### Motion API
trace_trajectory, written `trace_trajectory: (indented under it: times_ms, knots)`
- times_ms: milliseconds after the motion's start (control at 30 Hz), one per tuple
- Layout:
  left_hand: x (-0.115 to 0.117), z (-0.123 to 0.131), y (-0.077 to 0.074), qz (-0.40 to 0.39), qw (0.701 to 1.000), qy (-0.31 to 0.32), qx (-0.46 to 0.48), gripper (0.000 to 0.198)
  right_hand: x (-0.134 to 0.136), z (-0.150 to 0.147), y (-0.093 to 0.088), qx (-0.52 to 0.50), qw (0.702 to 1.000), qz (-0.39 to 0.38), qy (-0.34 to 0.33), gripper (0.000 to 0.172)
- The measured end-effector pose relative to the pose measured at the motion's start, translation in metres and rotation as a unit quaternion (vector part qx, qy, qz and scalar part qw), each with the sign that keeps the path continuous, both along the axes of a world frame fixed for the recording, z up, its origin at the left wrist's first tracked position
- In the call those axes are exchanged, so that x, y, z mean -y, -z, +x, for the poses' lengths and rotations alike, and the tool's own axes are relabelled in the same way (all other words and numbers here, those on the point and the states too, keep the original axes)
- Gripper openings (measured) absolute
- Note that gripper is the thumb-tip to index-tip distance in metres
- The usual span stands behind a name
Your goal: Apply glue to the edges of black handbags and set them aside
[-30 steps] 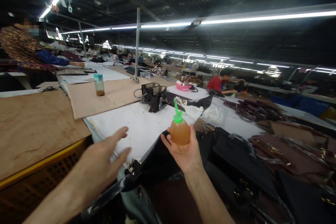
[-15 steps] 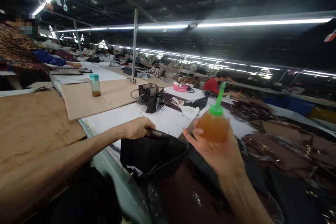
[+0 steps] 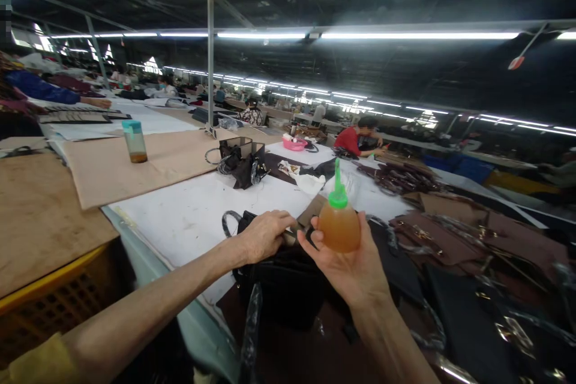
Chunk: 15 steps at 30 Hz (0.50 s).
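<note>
My right hand [image 3: 353,267] is closed round a small amber squeeze bottle [image 3: 339,227] with a green pointed nozzle, held upright above a black handbag [image 3: 288,279]. My left hand [image 3: 263,234] grips the top edge of that black handbag, fingers curled over its rim. The bag stands at the near edge of the white table top [image 3: 193,216], with its looped handle showing to the left of my left hand.
Another black bag [image 3: 240,162] stands further back on the table. A teal-capped bottle [image 3: 134,141] sits on brown card [image 3: 112,168]. Dark brown bags and leather pieces [image 3: 450,234] are piled at the right. A person in red [image 3: 355,138] works in the distance.
My left hand reached out open, took hold of the black bag's rim and still grips it. My right hand with the bottle first rose, then came back down and left beside the bag.
</note>
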<state>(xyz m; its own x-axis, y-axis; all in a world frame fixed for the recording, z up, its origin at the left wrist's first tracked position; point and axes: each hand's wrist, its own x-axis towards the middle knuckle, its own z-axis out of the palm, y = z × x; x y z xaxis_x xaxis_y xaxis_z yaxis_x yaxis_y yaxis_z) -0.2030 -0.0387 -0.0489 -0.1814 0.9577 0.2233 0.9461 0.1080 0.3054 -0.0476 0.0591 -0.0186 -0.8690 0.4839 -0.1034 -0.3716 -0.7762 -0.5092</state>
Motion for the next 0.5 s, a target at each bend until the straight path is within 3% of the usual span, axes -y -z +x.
trace_trajectory:
  times_ms: [100,167,233,333,500]
  knots:
    - [0.017,0.014,0.002,0.098,0.994,0.034,-0.033,0.040,0.003,0.000,0.002,-0.004,1.000,0.006,0.010,0.044]
    - [0.028,0.023,0.002,0.087,0.994,0.064,0.005,0.027,0.004,0.000,0.002,0.000,1.000,0.000,0.016,0.044]
    - [0.037,0.027,0.001,0.049,0.992,0.083,0.079,0.025,0.004,0.000,0.002,0.008,1.000,-0.006,0.022,0.043]
    - [0.049,0.023,-0.002,-0.022,0.989,0.058,0.135,0.031,0.002,0.000,0.002,0.018,0.999,-0.006,0.036,0.042]
    - [0.074,-0.012,-0.009,-0.191,0.981,-0.033,-0.011,0.049,-0.003,-0.001,0.003,0.012,0.997,0.035,0.064,0.042]
